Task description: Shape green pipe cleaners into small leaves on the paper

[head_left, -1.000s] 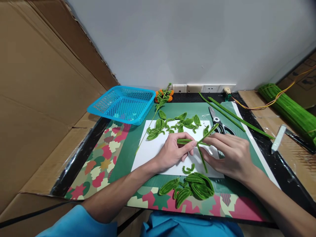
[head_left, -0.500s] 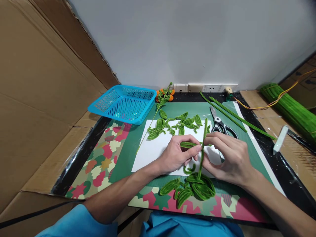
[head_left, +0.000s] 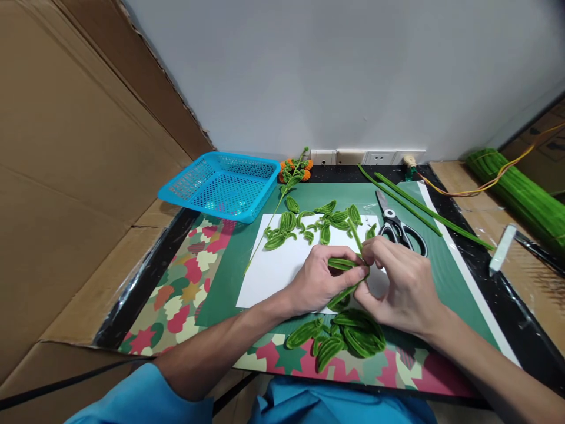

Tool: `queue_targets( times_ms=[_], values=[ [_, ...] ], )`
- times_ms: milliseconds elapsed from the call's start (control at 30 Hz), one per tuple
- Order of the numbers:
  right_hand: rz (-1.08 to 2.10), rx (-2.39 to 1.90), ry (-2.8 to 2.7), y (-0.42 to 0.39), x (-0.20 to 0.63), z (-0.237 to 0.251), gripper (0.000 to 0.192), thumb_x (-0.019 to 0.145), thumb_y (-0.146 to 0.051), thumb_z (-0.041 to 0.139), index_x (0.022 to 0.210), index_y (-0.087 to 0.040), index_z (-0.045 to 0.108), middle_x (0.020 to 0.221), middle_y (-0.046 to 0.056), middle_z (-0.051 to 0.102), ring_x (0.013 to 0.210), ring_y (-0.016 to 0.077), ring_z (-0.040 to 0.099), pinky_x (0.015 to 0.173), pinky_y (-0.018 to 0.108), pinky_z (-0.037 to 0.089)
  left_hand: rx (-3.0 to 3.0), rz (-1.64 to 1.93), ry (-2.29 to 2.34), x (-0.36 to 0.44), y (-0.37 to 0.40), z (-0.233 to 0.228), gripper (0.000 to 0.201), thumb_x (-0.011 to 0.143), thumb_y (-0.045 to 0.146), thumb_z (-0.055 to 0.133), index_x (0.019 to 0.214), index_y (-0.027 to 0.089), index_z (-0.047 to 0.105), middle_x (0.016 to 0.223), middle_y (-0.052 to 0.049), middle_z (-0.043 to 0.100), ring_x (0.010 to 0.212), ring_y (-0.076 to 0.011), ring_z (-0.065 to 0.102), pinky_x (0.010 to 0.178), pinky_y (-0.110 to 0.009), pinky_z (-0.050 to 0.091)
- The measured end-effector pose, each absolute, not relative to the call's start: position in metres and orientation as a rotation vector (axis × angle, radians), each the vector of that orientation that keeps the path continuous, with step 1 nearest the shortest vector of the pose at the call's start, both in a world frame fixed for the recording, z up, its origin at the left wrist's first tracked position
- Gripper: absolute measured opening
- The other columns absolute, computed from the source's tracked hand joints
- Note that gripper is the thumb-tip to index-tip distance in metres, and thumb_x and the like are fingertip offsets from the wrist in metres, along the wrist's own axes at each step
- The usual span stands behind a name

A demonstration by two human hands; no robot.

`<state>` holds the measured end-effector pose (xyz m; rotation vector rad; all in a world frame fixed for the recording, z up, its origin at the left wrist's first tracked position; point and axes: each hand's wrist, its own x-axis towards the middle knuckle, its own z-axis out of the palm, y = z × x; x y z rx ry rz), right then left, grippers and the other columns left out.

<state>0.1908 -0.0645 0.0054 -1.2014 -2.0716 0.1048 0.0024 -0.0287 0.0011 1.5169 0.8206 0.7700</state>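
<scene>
My left hand (head_left: pixel 324 280) pinches a folded green pipe-cleaner leaf (head_left: pixel 341 264) between thumb and fingers, above the white paper. Fingertips of my right hand (head_left: pixel 399 285) meet it there, closed on a green pipe cleaner (head_left: pixel 355 237) that crosses the leaf's end. One end of this strip leans up and to the left; the other runs down-left below my left thumb. The exact crossing point is hidden by my fingertips. Closer to me lies a pile of finished-looking green leaves (head_left: pixel 359 335). More fuzzy leaves (head_left: pixel 339 218) are scattered on the paper's far part.
White paper (head_left: pixel 269 282) rests on a green mat (head_left: pixel 225 288). Black-handled scissors (head_left: pixel 399 229) and loose green pipe cleaners (head_left: pixel 410 203) lie right. A blue basket (head_left: pixel 260 203) and an orange-flowered stem (head_left: pixel 282 194) stand behind. A green bundle (head_left: pixel 521 197) and wired plug (head_left: pixel 409 162) are farther right.
The pipe cleaner has gone from nearly upright to slanted, its top leaning left and its lower end swung left. My right hand has moved slightly left, against my left fingertips.
</scene>
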Motion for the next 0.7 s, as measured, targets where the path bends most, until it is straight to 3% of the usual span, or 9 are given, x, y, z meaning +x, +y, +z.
queue_targets(
  times_ms=[133,233,333,467,700],
  values=[
    [0.126,-1.191,-2.083,-0.065,0.19,0.004,0.02,0.077,-0.019,0.061,0.089,-0.024,0.046,0.081,0.002,0.059,0.067,0.0192,0.055,0.061,0.032,0.039,1.527,0.731,0.771,0.004,-0.029,0.003,0.024,0.09,0.036,0.079,0.094,0.012,0.083,0.088,-0.007,0.079,0.085,-0.0203,0.072,0.08,-0.027,0.054],
    [0.149,-1.15,-2.09,-0.064,0.192,0.004,0.019,0.08,-0.019,0.061,0.095,-0.023,0.05,0.084,0.003,0.061,0.068,0.0193,0.057,0.061,0.032,0.041,1.447,0.719,0.798,0.005,-0.029,0.003,0.027,0.088,0.038,0.081,0.091,0.011,0.082,0.081,-0.006,0.076,0.071,-0.0161,0.067,0.067,-0.024,0.05],
    [0.14,-1.117,-2.099,-0.061,0.195,0.003,0.027,0.087,-0.019,0.06,0.113,-0.021,0.055,0.093,0.006,0.067,0.072,0.0202,0.063,0.061,0.031,0.045,1.343,0.732,0.849,0.003,-0.027,0.003,0.031,0.086,0.042,0.083,0.088,0.012,0.08,0.066,-0.001,0.067,0.053,-0.0096,0.053,0.051,-0.021,0.04],
    [0.112,-1.079,-2.021,-0.058,0.199,-0.001,0.045,0.094,-0.015,0.059,0.138,-0.021,0.051,0.108,0.01,0.075,0.076,0.02,0.071,0.065,0.031,0.055,1.184,0.775,0.9,0.0,-0.022,0.002,0.033,0.085,0.045,0.084,0.093,0.014,0.077,0.05,0.007,0.048,0.042,-0.0049,0.035,0.042,-0.02,0.025],
    [0.243,-0.988,-2.02,-0.055,0.209,0.003,0.034,0.1,-0.015,0.067,0.133,-0.021,0.064,0.118,0.012,0.078,0.09,0.0222,0.078,0.076,0.034,0.065,1.019,0.772,0.842,-0.002,-0.02,0.001,0.032,0.084,0.044,0.085,0.091,0.015,0.073,0.054,0.008,0.044,0.045,-0.0042,0.033,0.043,-0.018,0.018]
  ],
)
